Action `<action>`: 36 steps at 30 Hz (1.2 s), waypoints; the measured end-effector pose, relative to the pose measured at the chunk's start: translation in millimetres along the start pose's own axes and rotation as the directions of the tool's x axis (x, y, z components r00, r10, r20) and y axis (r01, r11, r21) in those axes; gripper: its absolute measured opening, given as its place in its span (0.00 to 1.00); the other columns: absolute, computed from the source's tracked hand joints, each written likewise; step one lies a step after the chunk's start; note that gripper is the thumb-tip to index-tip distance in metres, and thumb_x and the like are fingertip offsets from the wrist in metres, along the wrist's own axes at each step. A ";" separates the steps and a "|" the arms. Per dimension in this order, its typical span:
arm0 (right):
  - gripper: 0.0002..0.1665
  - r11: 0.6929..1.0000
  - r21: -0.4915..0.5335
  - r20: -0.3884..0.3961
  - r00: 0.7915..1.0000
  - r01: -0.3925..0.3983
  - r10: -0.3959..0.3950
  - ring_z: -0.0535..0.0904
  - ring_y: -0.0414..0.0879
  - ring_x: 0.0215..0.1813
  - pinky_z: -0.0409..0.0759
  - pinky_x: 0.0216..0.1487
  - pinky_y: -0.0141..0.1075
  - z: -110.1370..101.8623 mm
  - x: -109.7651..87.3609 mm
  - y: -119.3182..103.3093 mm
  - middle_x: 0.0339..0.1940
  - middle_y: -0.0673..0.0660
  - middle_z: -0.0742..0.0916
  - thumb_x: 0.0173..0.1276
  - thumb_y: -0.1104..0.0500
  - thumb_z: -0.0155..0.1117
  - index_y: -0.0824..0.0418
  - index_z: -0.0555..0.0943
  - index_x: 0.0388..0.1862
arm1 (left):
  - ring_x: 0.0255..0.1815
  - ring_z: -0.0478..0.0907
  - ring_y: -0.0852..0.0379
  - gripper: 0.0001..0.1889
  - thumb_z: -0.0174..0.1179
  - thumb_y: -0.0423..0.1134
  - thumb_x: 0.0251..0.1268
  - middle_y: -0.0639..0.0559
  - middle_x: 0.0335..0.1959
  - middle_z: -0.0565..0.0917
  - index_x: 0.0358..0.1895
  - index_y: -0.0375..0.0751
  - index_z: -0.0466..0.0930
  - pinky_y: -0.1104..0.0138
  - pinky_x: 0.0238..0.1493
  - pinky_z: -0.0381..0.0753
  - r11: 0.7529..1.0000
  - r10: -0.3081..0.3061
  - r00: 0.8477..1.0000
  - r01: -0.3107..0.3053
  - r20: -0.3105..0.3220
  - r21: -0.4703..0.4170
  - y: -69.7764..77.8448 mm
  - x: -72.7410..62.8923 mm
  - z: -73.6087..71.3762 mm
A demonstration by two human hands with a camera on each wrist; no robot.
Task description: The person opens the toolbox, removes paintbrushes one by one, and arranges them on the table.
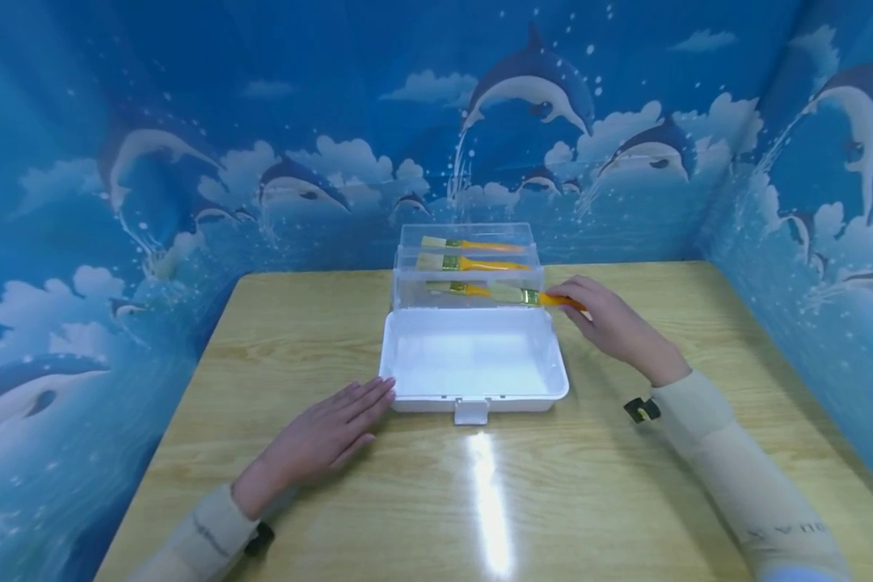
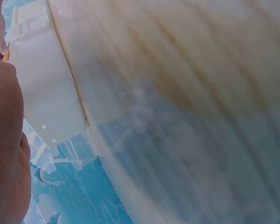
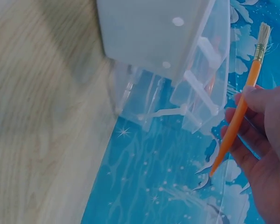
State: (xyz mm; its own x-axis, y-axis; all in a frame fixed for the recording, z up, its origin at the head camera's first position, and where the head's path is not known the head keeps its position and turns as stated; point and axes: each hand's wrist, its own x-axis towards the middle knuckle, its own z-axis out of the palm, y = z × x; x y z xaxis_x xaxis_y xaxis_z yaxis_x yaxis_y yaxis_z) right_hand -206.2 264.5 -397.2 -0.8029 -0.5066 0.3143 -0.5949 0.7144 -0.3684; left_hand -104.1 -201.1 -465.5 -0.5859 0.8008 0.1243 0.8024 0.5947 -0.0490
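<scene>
A white plastic box [image 1: 473,356] stands unfolded on the table, its clear stepped trays [image 1: 403,279] raised along the back. Between thumb and fingers my right hand [image 1: 614,323] holds a paintbrush [image 3: 242,105] with an orange handle and pale bristles. In the head view its bristle end overlaps the lowest tray, pointing left. Other paintbrushes lie in the trays: a wide one [image 1: 473,263] in the middle, one [image 1: 480,244] at the top and one [image 1: 466,288] in the lowest. My left hand [image 1: 320,428] lies flat with fingers straight, fingertips at the box's front left corner.
The wooden table [image 1: 284,339] ends at the back against a blue curtain [image 1: 335,73] printed with dolphins, which also runs down both sides. A latch flap [image 1: 471,412] sticks out from the box's front. Light glares on the tabletop before it.
</scene>
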 end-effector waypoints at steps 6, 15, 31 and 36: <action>0.23 1.000 0.009 -0.033 0.999 -0.015 0.015 0.81 0.51 0.56 0.85 0.58 0.51 2.2 -6.1 5.8 0.54 0.57 0.84 0.69 0.73 0.65 0.62 0.81 0.62 | 0.83 0.50 0.53 0.32 0.45 0.49 0.83 0.51 0.84 0.50 0.82 0.43 0.51 0.69 0.83 0.31 1.000 -0.007 1.000 0.008 0.017 -0.011 1.1 -1.2 -1.2; 0.22 0.999 0.019 -0.050 0.998 -0.045 0.046 0.81 0.52 0.56 0.85 0.57 0.51 2.6 -12.6 13.8 0.53 0.57 0.85 0.69 0.74 0.64 0.62 0.81 0.60 | 0.84 0.49 0.52 0.33 0.46 0.49 0.82 0.51 0.85 0.48 0.82 0.44 0.49 0.57 0.83 0.52 0.998 -0.029 0.998 0.032 0.060 -0.053 2.6 0.2 -4.7; 0.20 0.990 -0.010 -0.081 0.987 -0.143 0.142 0.82 0.55 0.54 0.85 0.55 0.55 4.4 -26.0 26.5 0.53 0.60 0.84 0.72 0.72 0.63 0.63 0.81 0.60 | 0.84 0.49 0.53 0.32 0.44 0.50 0.83 0.52 0.85 0.49 0.82 0.45 0.49 0.62 0.84 0.43 0.998 -0.011 1.000 0.011 0.012 -0.059 0.3 -0.4 -2.4; 0.19 0.988 -0.013 -0.107 0.982 -0.156 0.154 0.81 0.56 0.55 0.85 0.55 0.55 5.2 -30.5 30.6 0.53 0.61 0.84 0.71 0.73 0.63 0.65 0.80 0.60 | 0.83 0.51 0.52 0.32 0.45 0.49 0.83 0.50 0.84 0.51 0.82 0.43 0.51 0.66 0.84 0.38 0.999 0.004 1.000 -0.005 -0.020 -0.052 1.2 0.0 -0.7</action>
State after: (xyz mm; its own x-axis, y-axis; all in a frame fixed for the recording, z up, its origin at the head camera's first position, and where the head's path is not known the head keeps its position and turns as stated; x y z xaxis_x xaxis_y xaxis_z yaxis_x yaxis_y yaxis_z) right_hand -200.1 299.3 -422.5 -0.8760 -0.3362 0.3458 -0.4619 0.7910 -0.4012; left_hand -103.1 -200.5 -464.8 -0.5803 0.8016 0.1436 0.8102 0.5861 0.0024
